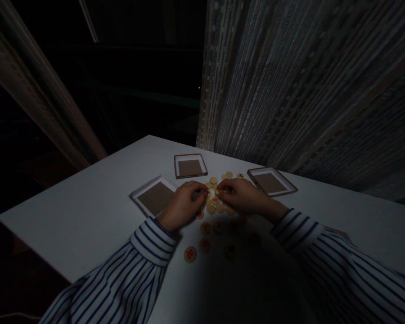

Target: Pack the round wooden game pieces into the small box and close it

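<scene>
Several round wooden pieces (220,208) lie in a loose cluster on the white table, lit by a bright spot. From the left, my left hand (185,202) reaches the cluster, its thumb and fingertips drawn together at a piece; what they hold is too small to tell. My right hand (238,194) bends in from the right, fingertips pinched close to a pale piece at the cluster's edge. Nearer to me, a piece with a red character (190,254) lies face up, with other marked pieces in shadow.
On the white table (97,193) stand three shallow open boxes: one at the back (190,166), one left of my left hand (155,198), one at the right (272,181). Beaded curtains (256,90) hang behind the table. The surroundings are dark.
</scene>
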A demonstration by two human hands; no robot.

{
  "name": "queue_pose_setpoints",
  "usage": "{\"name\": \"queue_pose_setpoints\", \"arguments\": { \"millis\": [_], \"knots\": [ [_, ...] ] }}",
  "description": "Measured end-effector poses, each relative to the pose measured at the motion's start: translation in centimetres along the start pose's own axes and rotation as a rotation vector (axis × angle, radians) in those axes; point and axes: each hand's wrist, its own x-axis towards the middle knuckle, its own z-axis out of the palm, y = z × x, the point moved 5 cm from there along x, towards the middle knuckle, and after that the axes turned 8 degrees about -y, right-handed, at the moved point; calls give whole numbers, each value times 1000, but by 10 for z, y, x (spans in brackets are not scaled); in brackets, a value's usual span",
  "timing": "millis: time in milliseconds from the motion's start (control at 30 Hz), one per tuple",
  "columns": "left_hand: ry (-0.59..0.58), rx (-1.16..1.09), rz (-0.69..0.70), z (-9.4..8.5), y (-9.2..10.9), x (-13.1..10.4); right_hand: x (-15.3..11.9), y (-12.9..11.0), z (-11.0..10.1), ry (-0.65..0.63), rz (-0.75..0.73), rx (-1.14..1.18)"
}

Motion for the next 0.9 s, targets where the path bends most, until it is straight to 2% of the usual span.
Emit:
{"name": "queue_pose_setpoints", "arguments": {
  "millis": [167,267,600,900],
  "knots": [
    [10,-10,7,1,-1,0,1,3,4,-53,102,438],
    [20,-24,5,3,-4,-1,1,0,3,-56,119,584],
    [56,-68,73,0,3,-2,-1,-7,0,-84,71,768],
    [78,-53,142,-2,8,-3,-4,-12,1,-115,131,841]
  ]
}}
